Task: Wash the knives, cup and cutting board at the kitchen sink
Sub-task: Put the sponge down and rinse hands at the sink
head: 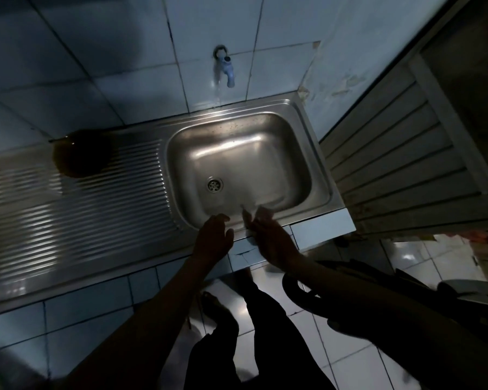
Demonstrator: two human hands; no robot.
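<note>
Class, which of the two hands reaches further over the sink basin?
The right hand: its blurred fingertips extend past the sink rim, while the left hand stops at the rim.

Two bare forearms, no sleeves showing; left hand (213,240) and right hand (273,244) ungloved; dark trousers (265,333); bare foot (213,308).
</note>
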